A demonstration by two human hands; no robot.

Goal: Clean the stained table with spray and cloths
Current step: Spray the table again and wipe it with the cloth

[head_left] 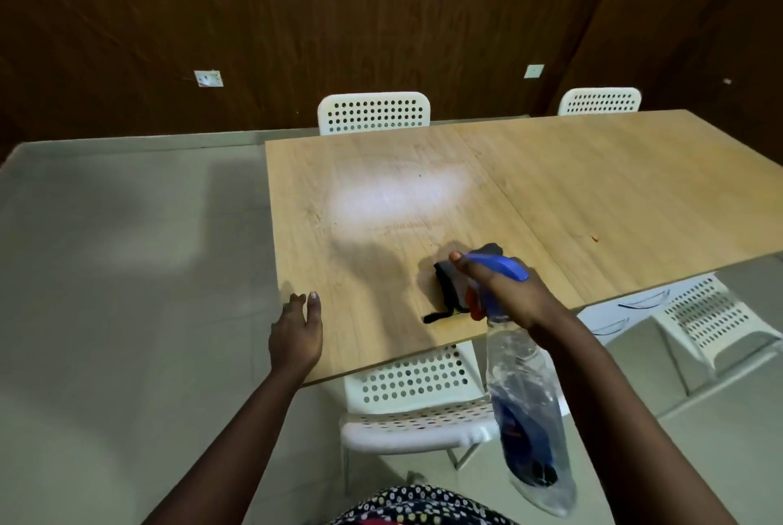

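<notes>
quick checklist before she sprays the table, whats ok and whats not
1. Spray bottle gripped by the right hand: ok.
2. Nozzle over the table: ok.
3. Left hand open at the table's near left corner, clear of the nozzle: ok.
4. Dark cloth on the table within reach: ok.
5. Cloth lies right under the nozzle, may get sprayed: not ok.
6. Liquid level in the bottle: cannot tell.

Blue-topped clear spray bottle [523, 410], black cloth [447, 289]

One head-worn wide-angle view is looking forward and down, close over both hands, facing the tabletop [529, 185] beyond them.
</notes>
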